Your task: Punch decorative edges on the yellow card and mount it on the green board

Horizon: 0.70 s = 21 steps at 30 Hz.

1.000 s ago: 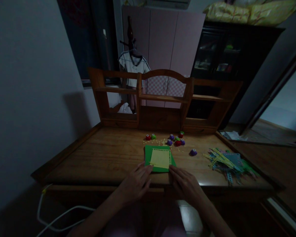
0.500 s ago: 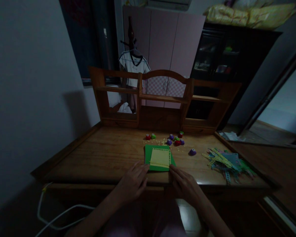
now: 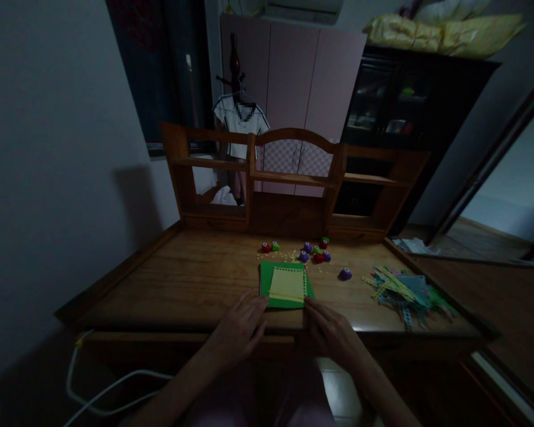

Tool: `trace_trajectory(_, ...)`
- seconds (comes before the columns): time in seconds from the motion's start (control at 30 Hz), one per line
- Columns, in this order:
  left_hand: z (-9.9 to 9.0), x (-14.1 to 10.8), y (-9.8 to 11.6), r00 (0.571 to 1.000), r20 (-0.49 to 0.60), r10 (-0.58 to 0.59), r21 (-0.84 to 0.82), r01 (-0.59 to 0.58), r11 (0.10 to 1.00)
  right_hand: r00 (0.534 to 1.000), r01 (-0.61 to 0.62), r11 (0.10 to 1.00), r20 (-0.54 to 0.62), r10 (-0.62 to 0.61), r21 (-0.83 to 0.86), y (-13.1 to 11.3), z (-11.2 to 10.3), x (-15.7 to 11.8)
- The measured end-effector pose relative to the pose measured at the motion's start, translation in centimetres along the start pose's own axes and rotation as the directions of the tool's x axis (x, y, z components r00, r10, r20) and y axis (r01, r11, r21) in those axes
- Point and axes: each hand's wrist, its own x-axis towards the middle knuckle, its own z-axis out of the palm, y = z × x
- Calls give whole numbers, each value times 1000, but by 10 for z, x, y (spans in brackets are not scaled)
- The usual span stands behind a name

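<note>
A green sheet of paper (image 3: 266,274) lies on the wooden desk, and a smaller yellow sheet (image 3: 288,283) with punched holes along its edges rests on top. My left hand (image 3: 242,325) lies with stretched fingers, their tips touching the near left corner of the sheets. At the near right corner, my right hand (image 3: 331,326) touches the paper with its fingers extended. Neither hand is wrapped round anything. Behind the sheets sit several small hole punches with eye-like tops, among them a red one (image 3: 266,248) and a purple one (image 3: 303,257).
Pale paper bits (image 3: 289,257) are scattered behind the sheets. A lone purple punch (image 3: 345,274) sits to their right, before a heap of coloured punched paper strips (image 3: 404,290). A wooden shelf unit (image 3: 293,177) closes off the back of the desk (image 3: 182,279).
The camera view shifts very slightly. My hands and the sheets stay in the same place relative to each other.
</note>
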Motion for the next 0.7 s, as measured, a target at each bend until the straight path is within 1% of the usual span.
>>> trace_trajectory(0.1,3,3,0,1000,-28,4,25,-4,1000,1000,-13,1000,-7,13,12,-1,0,-1)
trace_trajectory(0.17,1,13,0,997,-71,-43,36,46,998,1000,-28,1000,-11,29,14,-3,0,-2)
trace_trajectory(0.27,-6,42,-6,974,-144,-176,11,179,984,998,-55,998,-1,55,25,-6,-3,-1)
trace_trajectory(0.33,-9,65,-17,963,-134,-235,-62,229,972,998,-62,997,7,62,43,-9,-6,0)
trace_trajectory(0.37,-9,75,-24,958,-101,-268,-126,255,959,998,-67,996,9,66,51,-10,-6,1)
trace_trajectory(0.4,-7,84,-32,958,-43,-284,-201,270,942,998,-69,996,11,69,55,-10,-7,1)
trace_trajectory(0.47,3,96,-48,965,105,-240,-363,261,894,997,-71,996,14,71,56,-11,-8,1)
trace_trajectory(0.5,9,99,-56,964,177,-200,-435,259,863,997,-74,996,16,73,55,-11,-8,1)
trace_trajectory(0.53,15,101,-62,955,228,-188,-481,278,832,997,-80,995,16,79,55,-12,-8,2)
trace_trajectory(0.57,21,101,-67,949,261,-176,-516,291,806,996,-91,994,19,90,58,-12,-9,2)
trace_trajectory(0.6,26,100,-72,949,267,-168,-547,293,784,994,-104,993,20,103,62,-13,-10,3)
trace_trajectory(0.7,33,93,-80,953,228,-197,-593,296,749,990,-144,987,2,144,67,-19,-13,8)
